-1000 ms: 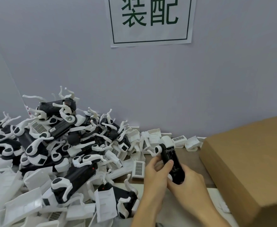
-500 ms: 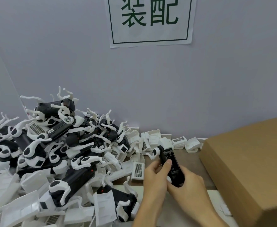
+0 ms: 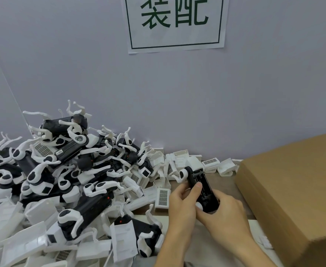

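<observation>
Work is centring on a black handheld unit (image 3: pixel 203 191), which is hanging just above the table (image 3: pixel 228 184), low and a little right of the middle of the view, between a heap of parts (image 3: pixel 71 170) and a cardboard box (image 3: pixel 293 189). The unit is lying tilted, its far end pointing up and to the left, and that end is carrying a round white cap (image 3: pixel 183 173). The left hand (image 3: pixel 181 207) is gripping the unit from its left side — the thumb is lying across the black face near the middle while the other fingers are curling underneath. The right hand (image 3: pixel 225 214) is wrapping around the near end, its fingers closing on the right edge and its thumb pressing at the lower left corner, so both hands are clamping the same piece. The heap is filling the left half of the table and leaning against the grey wall (image 3: pixel 235 103); it is mixing black bodies with curved white arms and flat white shells. A small white piece with a dark grid (image 3: pixel 163 197) is sitting at the edge of the heap, just beside the left hand. More white shells are trailing along the foot of the wall behind the unit, reaching towards the box. The box is sitting closed at the right, near the right hand but apart from it. A paper sign (image 3: pixel 175 22) with dark green characters is hanging on the wall above — its top is running out of view.
</observation>
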The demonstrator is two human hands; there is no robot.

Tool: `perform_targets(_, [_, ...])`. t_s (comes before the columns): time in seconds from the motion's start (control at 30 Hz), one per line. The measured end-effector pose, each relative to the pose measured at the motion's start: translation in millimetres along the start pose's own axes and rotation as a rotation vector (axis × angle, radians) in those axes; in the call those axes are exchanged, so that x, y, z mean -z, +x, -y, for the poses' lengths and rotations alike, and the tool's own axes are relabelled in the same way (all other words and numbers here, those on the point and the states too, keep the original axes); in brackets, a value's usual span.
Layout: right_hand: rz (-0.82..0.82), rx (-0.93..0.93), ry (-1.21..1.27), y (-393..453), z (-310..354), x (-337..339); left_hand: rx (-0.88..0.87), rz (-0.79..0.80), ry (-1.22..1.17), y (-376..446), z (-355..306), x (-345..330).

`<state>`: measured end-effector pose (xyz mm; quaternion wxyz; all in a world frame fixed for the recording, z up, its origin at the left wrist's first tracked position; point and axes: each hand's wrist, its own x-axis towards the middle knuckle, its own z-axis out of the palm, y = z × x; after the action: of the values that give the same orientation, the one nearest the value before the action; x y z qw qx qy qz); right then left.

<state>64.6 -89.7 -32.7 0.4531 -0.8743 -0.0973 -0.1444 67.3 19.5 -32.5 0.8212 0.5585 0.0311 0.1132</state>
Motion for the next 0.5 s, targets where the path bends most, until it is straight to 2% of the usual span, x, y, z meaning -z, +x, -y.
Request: perform_targets(0.5, [0.032,0.036,0.076,-0.3,2.4,3.1,-0.087,-0.031,0.132,0.8,1.7,0.1])
